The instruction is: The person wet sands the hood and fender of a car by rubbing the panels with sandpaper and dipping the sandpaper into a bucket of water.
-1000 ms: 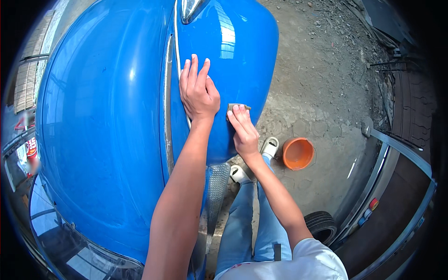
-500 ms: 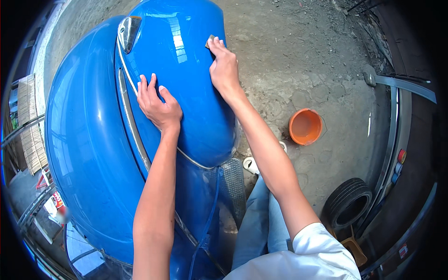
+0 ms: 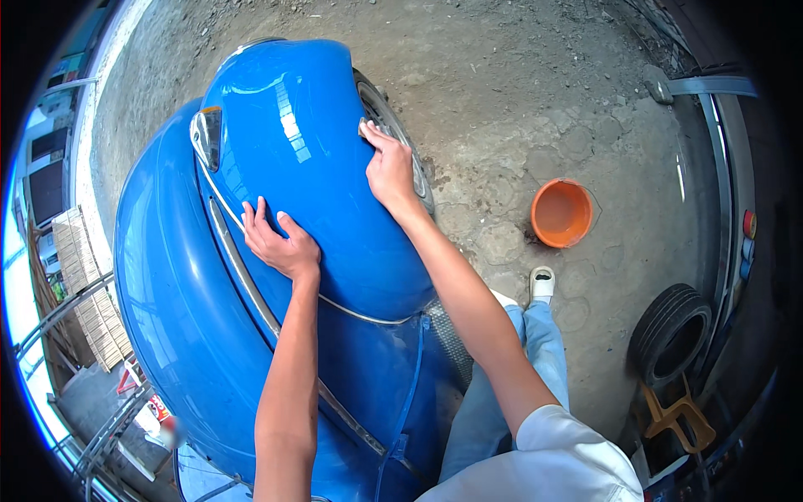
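Note:
A glossy blue car fender (image 3: 335,192) curves under both of my hands. My left hand (image 3: 283,244) rests on its surface with fingers spread and holds nothing. Near the fender's right edge, above the wheel (image 3: 389,121), my right hand (image 3: 391,167) presses a small brownish-grey pad (image 3: 362,127) against the paint. Most of that pad is hidden under the fingertips. A chrome-trimmed lamp (image 3: 207,138) sits on top of the fender, left of my hands. The rounded blue hood (image 3: 180,243) with its chrome strip (image 3: 242,268) lies further left.
An orange bucket (image 3: 562,214) stands on the rough concrete floor to the right. Beyond it are a black tire (image 3: 669,335) and a brown plastic stool (image 3: 682,422) by the metal frame. My foot in a white shoe (image 3: 542,284) is near the bucket.
The view has shifted, and more of the wheel and floor shows. My right hand with the pad has moved to the fender's edge over the wheel. One foot has stepped out rightward.

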Demonstrator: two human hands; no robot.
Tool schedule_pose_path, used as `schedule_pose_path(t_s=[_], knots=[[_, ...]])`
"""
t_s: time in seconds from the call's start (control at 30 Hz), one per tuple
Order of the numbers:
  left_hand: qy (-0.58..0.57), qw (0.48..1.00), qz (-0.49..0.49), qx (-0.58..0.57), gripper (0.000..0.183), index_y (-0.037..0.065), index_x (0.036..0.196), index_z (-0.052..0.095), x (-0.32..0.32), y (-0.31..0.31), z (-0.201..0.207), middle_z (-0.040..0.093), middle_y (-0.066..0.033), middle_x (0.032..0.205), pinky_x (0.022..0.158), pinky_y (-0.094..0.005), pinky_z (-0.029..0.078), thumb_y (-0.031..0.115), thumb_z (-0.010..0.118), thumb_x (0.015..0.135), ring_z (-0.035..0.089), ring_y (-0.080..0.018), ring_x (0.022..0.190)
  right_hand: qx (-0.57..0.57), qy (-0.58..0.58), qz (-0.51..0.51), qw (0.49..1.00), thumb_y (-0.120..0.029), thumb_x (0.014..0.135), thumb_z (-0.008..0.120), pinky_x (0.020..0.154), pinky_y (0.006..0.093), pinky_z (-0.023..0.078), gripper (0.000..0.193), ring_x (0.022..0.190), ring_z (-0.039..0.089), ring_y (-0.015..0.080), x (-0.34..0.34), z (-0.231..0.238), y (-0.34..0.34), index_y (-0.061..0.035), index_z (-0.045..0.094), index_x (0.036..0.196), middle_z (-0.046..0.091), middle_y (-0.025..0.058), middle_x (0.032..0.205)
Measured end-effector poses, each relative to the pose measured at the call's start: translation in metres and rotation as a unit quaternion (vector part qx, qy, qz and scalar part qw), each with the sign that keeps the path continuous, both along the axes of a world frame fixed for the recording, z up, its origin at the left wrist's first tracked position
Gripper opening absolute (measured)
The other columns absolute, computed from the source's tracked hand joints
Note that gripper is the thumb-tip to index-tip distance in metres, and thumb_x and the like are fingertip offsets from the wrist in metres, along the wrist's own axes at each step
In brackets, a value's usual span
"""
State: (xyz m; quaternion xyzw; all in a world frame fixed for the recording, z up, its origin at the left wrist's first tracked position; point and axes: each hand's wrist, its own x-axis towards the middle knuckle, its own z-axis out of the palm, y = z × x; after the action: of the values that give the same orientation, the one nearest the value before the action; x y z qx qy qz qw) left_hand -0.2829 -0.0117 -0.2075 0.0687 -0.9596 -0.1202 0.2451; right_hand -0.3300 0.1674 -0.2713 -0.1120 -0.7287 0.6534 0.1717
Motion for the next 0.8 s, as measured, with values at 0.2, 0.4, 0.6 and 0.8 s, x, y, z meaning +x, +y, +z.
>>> schedule_pose_path(t_s=[0.2, 0.4, 0.6, 0.8], knots=[[-0.006, 1.000, -0.006, 0.009, 0.043, 0.004, 0.133, 0.063, 0.000, 0.003, -0.009, 0.052, -0.0187, 0.149, 0.117, -0.0506, 0.031, 0.018, 0.056, 0.092, 0.045, -0.0391, 0.138, -0.002, 0.021, 0.014, 1.000, 0.015, 0.085, 0.046, 0.111, 0.0377, 0.047, 0.046, 0.125, 0.061, 0.0361, -0.003, -0.022, 0.016, 0.0046, 0.067, 0.124, 0.064, 0.0261, 0.129], [0.007, 1.000, -0.005, -0.016, 0.044, 0.004, 0.133, 0.063, 0.002, -0.017, 0.003, 0.053, -0.0181, 0.148, 0.118, -0.0507, 0.030, 0.017, 0.057, 0.092, 0.044, -0.0388, 0.139, 0.052, -0.056, 0.069, 0.995, 0.019, 0.079, 0.046, 0.113, 0.0411, 0.046, 0.057, 0.129, 0.059, 0.0374, 0.169, -0.032, -0.005, 0.0020, 0.065, 0.131, 0.064, 0.0242, 0.133], [0.004, 1.000, -0.011, 0.002, 0.044, 0.003, 0.133, 0.062, 0.003, 0.001, -0.006, 0.053, -0.0178, 0.149, 0.117, -0.0492, 0.031, 0.016, 0.057, 0.091, 0.046, -0.0382, 0.138, 0.065, -0.028, 0.018, 0.997, 0.017, 0.079, 0.047, 0.110, 0.0413, 0.048, 0.053, 0.125, 0.062, 0.0376, 0.084, -0.028, 0.007, 0.0020, 0.069, 0.126, 0.066, 0.0249, 0.129], [-0.001, 1.000, 0.002, 0.012, 0.044, 0.003, 0.133, 0.063, 0.000, 0.001, 0.001, 0.053, -0.0180, 0.149, 0.117, -0.0497, 0.031, 0.016, 0.057, 0.091, 0.045, -0.0386, 0.139, 0.110, 0.083, 0.090, 0.986, 0.015, 0.078, 0.052, 0.113, 0.0413, 0.045, 0.049, 0.128, 0.060, 0.0363, 0.001, 0.003, -0.004, -0.0014, 0.073, 0.119, 0.068, 0.0208, 0.127]])
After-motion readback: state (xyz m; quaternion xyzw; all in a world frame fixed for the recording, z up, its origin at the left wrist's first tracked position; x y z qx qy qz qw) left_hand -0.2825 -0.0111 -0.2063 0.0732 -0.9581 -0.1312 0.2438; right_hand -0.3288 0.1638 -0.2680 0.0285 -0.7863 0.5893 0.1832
